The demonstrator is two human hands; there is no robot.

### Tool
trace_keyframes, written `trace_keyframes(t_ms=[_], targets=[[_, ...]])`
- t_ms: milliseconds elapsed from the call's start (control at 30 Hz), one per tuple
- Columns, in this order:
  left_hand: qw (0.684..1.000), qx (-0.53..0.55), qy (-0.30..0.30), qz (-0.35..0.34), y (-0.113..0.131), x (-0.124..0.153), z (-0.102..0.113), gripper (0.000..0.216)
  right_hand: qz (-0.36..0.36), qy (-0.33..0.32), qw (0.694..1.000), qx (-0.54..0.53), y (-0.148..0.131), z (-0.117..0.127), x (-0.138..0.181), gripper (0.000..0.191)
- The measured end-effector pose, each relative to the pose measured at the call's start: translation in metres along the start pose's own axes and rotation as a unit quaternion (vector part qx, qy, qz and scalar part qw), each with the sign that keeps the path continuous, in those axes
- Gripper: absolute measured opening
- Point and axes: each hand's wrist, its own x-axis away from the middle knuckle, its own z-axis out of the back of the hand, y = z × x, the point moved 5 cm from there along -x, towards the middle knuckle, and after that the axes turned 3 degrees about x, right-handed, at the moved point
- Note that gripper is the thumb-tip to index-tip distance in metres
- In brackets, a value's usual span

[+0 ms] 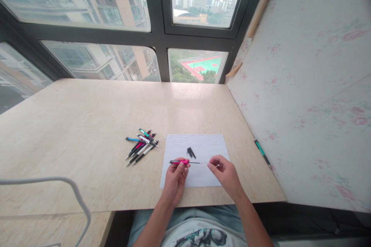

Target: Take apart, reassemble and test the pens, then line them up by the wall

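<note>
My left hand (174, 181) is closed around the pink barrel of a pen (182, 161), held sideways above a sheet of paper (199, 142). A thin dark refill (195, 163) sticks out of the barrel's right end, pointing at my right hand (226, 171). The right thumb and fingers pinch together just beyond the refill's tip. Something thin and pale shows at those fingertips, too small to name. Beyond the left hand, a few small black pen parts (191, 152) lie on the paper, which bears lines of writing at the top.
Left of the paper is a loose pile of several pens (142, 146). A green and black pen (262, 152) lies along the wall (304, 104) at the right. A grey cable (69, 181) arches over the desk's (87, 123) near left. Windows (199, 65) border the far edge.
</note>
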Motion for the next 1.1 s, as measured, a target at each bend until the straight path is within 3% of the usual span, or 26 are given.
trace_keyframes(t_ms=[433, 867, 1100], targets=[[0.999, -0.029, -0.03, 0.005, -0.004, 0.004, -0.001, 0.02, 0.027, -0.01, 0.998, 0.058, -0.01, -0.01, 0.004, 0.01], [1.0, -0.018, -0.008, 0.0, 0.001, 0.007, -0.007, 0.024, 0.032, 0.014, 0.998, 0.043, -0.014, -0.001, 0.01, 0.023], [0.998, -0.038, -0.037, 0.016, -0.003, 0.007, -0.007, 0.022, 0.052, 0.005, 0.997, 0.06, -0.018, -0.01, 0.01, 0.014]])
